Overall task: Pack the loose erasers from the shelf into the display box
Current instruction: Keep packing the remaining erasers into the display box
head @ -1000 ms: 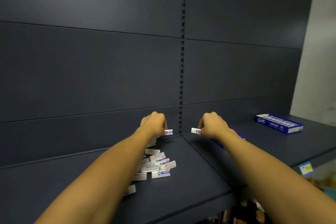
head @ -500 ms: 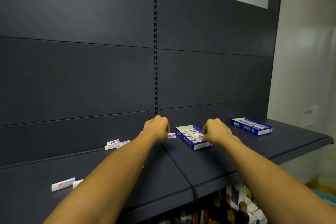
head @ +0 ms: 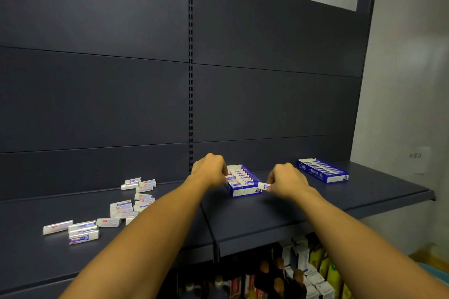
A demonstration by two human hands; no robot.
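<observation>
Right hand (head: 286,181) (pinching) eraser (head: 264,186)

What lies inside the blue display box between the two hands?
The blue display box holds a row of packed erasers. The left hand covers its left edge, so that part's contents cannot be seen.

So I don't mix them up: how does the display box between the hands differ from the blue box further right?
The display box lies between the left hand and right hand, which holds an eraser at its front corner; the far box lies untouched. The display box's erasers show white and red, the far box's rows dark blue. Both are open blue-and-white trays on the shelf.
</observation>
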